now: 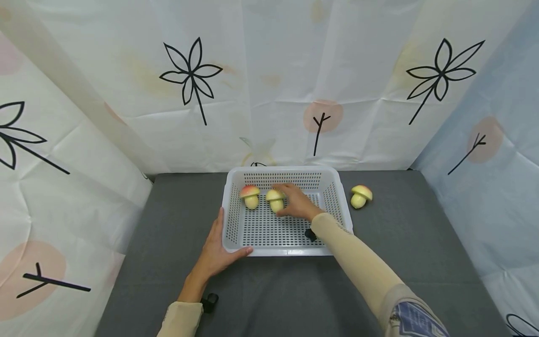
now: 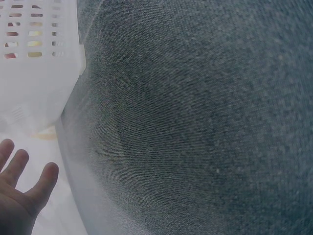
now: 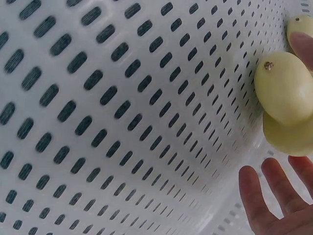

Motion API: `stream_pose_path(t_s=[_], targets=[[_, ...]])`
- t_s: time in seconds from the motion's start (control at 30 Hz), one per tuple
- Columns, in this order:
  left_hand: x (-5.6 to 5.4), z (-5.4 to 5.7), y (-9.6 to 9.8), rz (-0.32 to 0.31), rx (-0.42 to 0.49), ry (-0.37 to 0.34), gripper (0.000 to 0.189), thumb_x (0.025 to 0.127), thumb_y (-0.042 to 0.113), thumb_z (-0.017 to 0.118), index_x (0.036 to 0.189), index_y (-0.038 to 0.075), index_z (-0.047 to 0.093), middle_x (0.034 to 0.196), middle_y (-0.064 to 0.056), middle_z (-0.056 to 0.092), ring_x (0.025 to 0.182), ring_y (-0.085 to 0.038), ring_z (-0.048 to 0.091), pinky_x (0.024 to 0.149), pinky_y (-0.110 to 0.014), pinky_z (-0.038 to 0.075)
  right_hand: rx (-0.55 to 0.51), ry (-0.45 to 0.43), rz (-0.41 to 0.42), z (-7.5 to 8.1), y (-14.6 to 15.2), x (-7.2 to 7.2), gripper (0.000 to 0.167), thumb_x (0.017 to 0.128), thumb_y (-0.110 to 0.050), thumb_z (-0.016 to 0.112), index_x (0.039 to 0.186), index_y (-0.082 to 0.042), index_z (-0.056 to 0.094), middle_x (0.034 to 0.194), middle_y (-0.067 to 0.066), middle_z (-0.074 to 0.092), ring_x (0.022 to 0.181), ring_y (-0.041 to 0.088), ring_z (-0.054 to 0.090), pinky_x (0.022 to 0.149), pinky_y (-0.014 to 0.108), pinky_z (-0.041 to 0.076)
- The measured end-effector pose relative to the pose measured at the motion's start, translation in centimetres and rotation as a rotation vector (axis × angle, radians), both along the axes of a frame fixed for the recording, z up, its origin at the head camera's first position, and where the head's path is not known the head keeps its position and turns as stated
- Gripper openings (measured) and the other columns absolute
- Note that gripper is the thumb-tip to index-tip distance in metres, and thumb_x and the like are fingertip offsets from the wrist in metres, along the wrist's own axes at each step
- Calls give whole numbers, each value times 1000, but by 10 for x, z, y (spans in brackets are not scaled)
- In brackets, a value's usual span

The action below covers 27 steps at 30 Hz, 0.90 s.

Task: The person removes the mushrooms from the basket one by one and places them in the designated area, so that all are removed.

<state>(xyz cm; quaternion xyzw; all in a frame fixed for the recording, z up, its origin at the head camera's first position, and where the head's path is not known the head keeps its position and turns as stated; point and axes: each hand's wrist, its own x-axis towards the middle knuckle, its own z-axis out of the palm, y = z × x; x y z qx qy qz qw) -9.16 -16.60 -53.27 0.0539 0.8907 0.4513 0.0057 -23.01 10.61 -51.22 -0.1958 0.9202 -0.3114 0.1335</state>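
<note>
Left hand is at the near left corner of the white basket, its fingers straight and loose along the outside of the left wall and its thumb stretched across the near rim. Right hand reaches inside the basket, gripping 1 toy mushroom between thumb and fingers. This mushroom is in the far half of the basket, a little left of its middle, with its yellow cap toward the far wall and its pale stem toward the near rim. In the right wrist view a small brown mark shows on the end of its stem; whether it touches the basket floor I cannot tell.

Just left of it, also within the basket, lies a red-topped mushroom, apart from the held mushroom. Outside, just beyond the basket's right wall, 1 more red-and-yellow mushroom lies tilted on the grey tabletop that runs beneath the basket. Behind the basket hangs a pale cloth printed with 2 black flower outlines and, between them, a twig over a peach circle.
</note>
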Motion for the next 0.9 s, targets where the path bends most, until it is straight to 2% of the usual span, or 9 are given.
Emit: stream_pose_path(t_s=[0.53, 0.9], targets=[[-2, -1, 0, -4, 8, 19, 135, 69, 51, 91, 164, 28, -3, 162, -15, 25, 136, -40, 40, 104, -65, 35, 68, 20, -35, -9, -8, -1, 95, 74, -21, 93, 154, -20, 42, 146, 13, 51, 132, 33, 48, 106, 52, 40], [-2, -2, -1, -11, 18, 20, 135, 70, 50, 91, 165, 18, 1, 161, -14, 26, 136, -38, 40, 104, -66, 34, 34, 30, -16, 6, -5, 5, 94, 76, -21, 92, 154, -15, 42, 148, 14, 50, 135, 35, 46, 108, 54, 38]])
